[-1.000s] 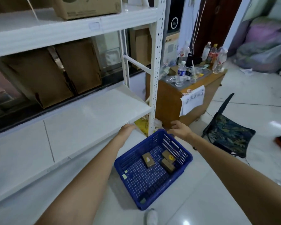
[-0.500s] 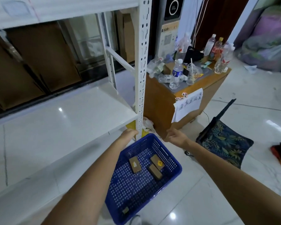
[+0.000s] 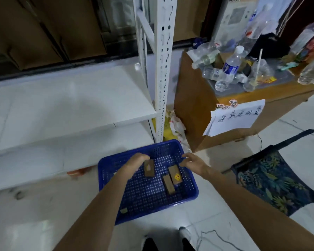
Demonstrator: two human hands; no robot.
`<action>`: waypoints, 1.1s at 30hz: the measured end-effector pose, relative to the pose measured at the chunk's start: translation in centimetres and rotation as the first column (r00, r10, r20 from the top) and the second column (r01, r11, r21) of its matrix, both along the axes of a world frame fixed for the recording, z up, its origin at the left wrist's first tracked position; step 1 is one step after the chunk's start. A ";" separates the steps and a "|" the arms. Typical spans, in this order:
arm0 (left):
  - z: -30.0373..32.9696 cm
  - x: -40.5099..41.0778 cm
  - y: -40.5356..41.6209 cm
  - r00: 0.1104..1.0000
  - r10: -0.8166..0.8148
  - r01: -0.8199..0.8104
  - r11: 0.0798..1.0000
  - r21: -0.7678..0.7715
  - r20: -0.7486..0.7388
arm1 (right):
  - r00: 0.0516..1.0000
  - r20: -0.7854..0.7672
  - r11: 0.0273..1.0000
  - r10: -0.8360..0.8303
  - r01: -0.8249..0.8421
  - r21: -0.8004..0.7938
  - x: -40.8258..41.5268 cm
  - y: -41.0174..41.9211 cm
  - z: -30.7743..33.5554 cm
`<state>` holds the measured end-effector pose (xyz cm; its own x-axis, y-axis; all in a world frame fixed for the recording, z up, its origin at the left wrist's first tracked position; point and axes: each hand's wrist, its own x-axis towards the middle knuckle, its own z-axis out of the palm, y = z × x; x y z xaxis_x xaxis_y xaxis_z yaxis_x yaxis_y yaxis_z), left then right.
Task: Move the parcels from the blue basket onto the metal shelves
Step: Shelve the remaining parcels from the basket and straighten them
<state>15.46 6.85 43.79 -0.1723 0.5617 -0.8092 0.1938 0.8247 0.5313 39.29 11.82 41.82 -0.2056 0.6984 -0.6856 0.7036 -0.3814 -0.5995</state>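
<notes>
Head view, left hand (image 3: 134, 163) pinching brown parcel (image 3: 149, 168) over blue basket (image 3: 188, 193), right hand (image 3: 194, 163) spread empty.

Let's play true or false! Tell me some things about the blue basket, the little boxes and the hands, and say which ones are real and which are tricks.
1. The blue basket sits on the floor beside the white shelf post. True.
2. Three brown parcels show in the basket. True: one with a white label, one with a yellow sticker and a plain one.
3. The left hand is at the parcel with the yellow sticker. False: it is at the white-label parcel.
4. The right hand is lifting a parcel out. False: it is open and holds nothing.
5. The lower shelf already has parcels on it. False: none show there.
</notes>
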 end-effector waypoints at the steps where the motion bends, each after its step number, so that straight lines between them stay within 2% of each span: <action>1: -1.6 0.6 -0.5 1.000 -0.005 0.005 1.000 -0.030 0.006 | 1.000 0.012 1.000 0.009 -0.009 -0.020 0.6 -0.3 -1.4; 5: -8.8 2.9 -1.9 1.000 -0.005 0.006 0.996 -0.091 0.018 | 1.000 0.012 0.999 0.002 -0.002 -0.043 2.4 -0.5 -8.8; 11: -23.3 5.2 -1.0 0.999 0.027 -0.021 0.992 -0.124 0.047 | 0.995 0.069 0.998 0.070 -0.070 -0.008 2.3 1.5 -22.6; 15: -34.7 5.9 -0.2 0.998 0.044 -0.040 0.997 -0.071 0.053 | 0.986 0.067 0.988 0.153 -0.153 -0.006 1.3 3.1 -32.6; 19: -45.2 5.9 1.2 0.999 -0.046 0.046 0.997 -0.060 0.015 | 0.973 0.086 0.976 0.216 -0.216 -0.008 -0.6 4.1 -41.8; 23: -54.6 5.7 3.5 0.997 -0.070 0.067 0.996 -0.057 -0.035 | 0.926 0.199 0.943 0.320 -0.292 -0.160 -3.2 5.1 -49.9; 28: -62.5 5.6 6.8 0.969 -0.221 0.227 0.973 0.045 -0.108 | 0.870 0.357 0.876 0.342 -0.157 -0.457 -3.7 5.6 -55.7; 33: -64.3 6.4 7.3 0.903 -0.427 0.429 0.902 0.043 -0.059 | 0.937 0.281 0.825 0.206 -0.012 -0.565 -2.6 6.5 -58.8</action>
<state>21.83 14.11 -20.50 0.0572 0.6326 -0.7724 0.5476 0.6270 0.5541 36.74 18.29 -16.98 0.0374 0.1734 -0.9841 0.8728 -0.4852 -0.0523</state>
